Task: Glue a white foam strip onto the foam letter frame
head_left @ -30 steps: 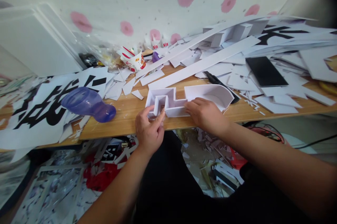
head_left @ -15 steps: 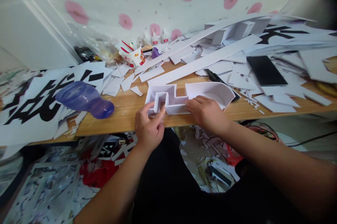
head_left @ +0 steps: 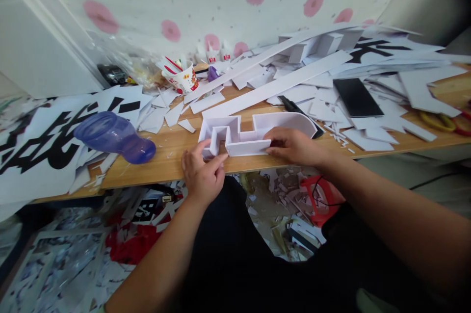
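A white foam-board shape (head_left: 253, 131) with upright walls, stepped at its left and curved at its right, lies near the front edge of the wooden table (head_left: 172, 153). My left hand (head_left: 200, 175) pinches the shape's left corner wall between thumb and fingers. At the right end of the front wall, my right hand (head_left: 294, 145) grips the shape with curled fingers.
A purple plastic bottle (head_left: 112, 135) lies on its side to the left. Black-lettered sheets (head_left: 55, 141), white offcuts and long strips (head_left: 279, 82) cover the table. A black knife (head_left: 300, 113), a dark phone (head_left: 357, 98), yellow scissors (head_left: 439, 120) and a red-white cup (head_left: 182, 79) lie further back. Scraps litter the floor.
My right hand has slid to the right along the shape's front wall, uncovering it. The left hand has stayed at the left corner. The view has shifted slightly.
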Available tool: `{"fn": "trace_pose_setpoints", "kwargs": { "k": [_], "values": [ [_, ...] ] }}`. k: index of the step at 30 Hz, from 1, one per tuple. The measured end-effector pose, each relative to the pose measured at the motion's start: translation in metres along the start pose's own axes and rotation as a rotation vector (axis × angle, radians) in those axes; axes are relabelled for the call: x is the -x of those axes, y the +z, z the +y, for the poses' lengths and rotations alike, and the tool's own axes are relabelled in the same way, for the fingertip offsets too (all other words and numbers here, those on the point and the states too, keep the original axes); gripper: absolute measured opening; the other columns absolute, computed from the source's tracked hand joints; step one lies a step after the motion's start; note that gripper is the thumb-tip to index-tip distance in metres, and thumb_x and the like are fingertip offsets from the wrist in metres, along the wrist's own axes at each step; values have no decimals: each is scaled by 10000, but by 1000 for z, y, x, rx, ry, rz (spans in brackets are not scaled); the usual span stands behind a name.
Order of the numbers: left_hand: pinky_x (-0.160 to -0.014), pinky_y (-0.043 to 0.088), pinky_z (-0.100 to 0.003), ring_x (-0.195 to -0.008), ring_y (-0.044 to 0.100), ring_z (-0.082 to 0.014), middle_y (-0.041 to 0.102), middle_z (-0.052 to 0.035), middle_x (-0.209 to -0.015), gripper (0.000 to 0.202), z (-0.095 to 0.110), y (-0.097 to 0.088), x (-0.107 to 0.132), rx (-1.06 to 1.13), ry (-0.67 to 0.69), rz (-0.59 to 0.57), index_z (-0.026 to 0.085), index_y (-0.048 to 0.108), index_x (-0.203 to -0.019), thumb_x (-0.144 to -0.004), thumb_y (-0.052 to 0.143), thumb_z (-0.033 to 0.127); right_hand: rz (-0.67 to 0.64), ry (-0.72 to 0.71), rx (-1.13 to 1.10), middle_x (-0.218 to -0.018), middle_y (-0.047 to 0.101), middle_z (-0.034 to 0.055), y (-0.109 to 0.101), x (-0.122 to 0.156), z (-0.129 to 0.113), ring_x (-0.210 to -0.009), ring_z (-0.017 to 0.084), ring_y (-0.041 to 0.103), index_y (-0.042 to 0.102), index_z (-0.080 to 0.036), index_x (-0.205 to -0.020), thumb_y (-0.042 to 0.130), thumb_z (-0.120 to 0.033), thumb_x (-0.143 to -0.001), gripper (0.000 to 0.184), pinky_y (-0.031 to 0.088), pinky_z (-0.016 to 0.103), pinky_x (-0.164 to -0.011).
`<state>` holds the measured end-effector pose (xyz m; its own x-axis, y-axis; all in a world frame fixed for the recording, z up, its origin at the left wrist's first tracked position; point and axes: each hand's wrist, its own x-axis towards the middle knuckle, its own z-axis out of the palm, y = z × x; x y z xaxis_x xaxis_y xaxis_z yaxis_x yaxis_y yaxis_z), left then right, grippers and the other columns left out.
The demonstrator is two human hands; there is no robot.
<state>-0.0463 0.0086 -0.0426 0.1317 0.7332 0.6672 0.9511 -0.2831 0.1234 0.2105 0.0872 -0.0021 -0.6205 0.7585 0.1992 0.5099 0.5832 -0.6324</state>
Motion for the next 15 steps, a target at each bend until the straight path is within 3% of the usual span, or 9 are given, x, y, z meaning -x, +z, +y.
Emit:
{"fn": "trace_pose_setpoints", "kwargs": {
  "k": [4, 15],
  "values": [
    [-963, 389, -511, -1123, 491, -306, 465, -92, -1284, 293, -2, 2, 0, 15, 5, 7, 293, 763, -936, -740, 635, 116, 10, -75, -38, -881, 681, 53, 2, 2, 10, -797, 165, 614, 666, -180, -821, 566, -236, -871, 125, 464, 283, -738],
    [-919, 419, -481, -1048, 495, -281, 459, -91, -1283, 273, -1, 1, -1, 47, 10, 2, 289, 773, -909, -757, 621, 121, 55, -133, -5, -937, 682, 69, 11, 3, 12, -844, 175, 616, 639, -176, -796, 528, -239, -891, 160, 458, 296, -767]
  ]
}}
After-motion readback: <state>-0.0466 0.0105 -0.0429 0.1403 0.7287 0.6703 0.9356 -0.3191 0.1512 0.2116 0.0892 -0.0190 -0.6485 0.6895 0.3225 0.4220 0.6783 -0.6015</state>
